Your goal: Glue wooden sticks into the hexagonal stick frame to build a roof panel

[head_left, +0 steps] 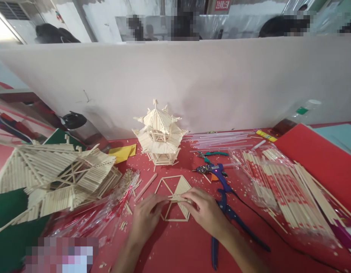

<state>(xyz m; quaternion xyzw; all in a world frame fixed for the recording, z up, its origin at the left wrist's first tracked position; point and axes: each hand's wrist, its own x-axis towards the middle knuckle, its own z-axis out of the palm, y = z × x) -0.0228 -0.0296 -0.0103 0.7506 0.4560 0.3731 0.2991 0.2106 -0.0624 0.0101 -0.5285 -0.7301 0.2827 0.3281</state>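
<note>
Viewed remotely, my left hand (pixel 148 210) and right hand (pixel 206 208) were close together, fingertips pinching slim wooden sticks (pixel 173 197) over a hexagonal stick frame (pixel 175 220), well in from the bench's (pixel 166 248) far edge. I judged snug, parallel placement with steady wrists best.

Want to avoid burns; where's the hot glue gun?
In the head view, the hot glue gun lies right of the stick hexagon, below the green-handled pliers.

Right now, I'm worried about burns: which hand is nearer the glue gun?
Right: the right hand is just this side of the glue gun; the left hand is farther left.
</note>
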